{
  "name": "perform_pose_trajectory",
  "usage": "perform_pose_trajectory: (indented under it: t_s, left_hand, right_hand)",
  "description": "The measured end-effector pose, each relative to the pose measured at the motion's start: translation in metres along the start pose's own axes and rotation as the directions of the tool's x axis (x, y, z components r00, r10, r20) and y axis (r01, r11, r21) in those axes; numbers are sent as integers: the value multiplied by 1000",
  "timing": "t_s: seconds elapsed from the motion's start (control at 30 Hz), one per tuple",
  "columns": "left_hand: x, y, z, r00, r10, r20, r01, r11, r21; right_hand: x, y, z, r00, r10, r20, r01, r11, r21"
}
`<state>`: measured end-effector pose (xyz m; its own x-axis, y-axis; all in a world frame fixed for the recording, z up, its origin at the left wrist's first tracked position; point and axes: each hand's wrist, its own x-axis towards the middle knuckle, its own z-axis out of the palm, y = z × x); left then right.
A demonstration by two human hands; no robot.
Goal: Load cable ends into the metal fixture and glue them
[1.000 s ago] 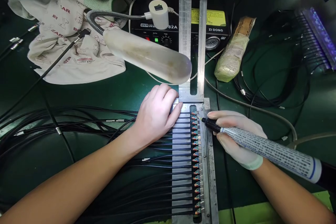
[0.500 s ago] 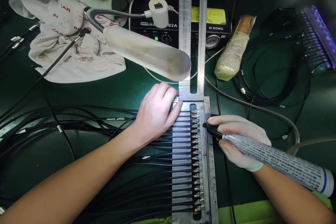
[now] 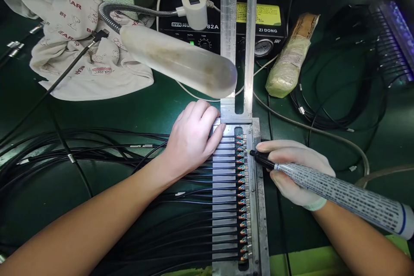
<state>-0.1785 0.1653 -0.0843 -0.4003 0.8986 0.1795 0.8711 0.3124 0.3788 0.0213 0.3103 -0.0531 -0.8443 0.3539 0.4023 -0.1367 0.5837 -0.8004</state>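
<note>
Left hand (image 3: 192,138) lies flat, fingers released, on the cables (image 3: 97,151) at the metal fixture (image 3: 223,189); gloved right hand (image 3: 296,170) grasps the dispensing pen (image 3: 336,192), tip at the connector row (image 3: 242,198)

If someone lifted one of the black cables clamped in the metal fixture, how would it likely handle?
Probably floppy: the black cables sag and curve loosely across the green mat. Likely light, since each strand is thin. The exposed coloured wire ends near the dispensing pen tip look fine and possibly fragile.

A printed cloth (image 3: 87,51), lamp (image 3: 177,58) and black control box (image 3: 226,34) sit behind.
</note>
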Motion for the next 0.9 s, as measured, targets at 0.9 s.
perform_pose_trajectory:
  t_s: [0.9]
  left_hand:
    - [1,-1,1,1000,-1,6,1,1000,-1]
  right_hand:
    - [-2,4,-2,1000,-25,17,25,1000,8]
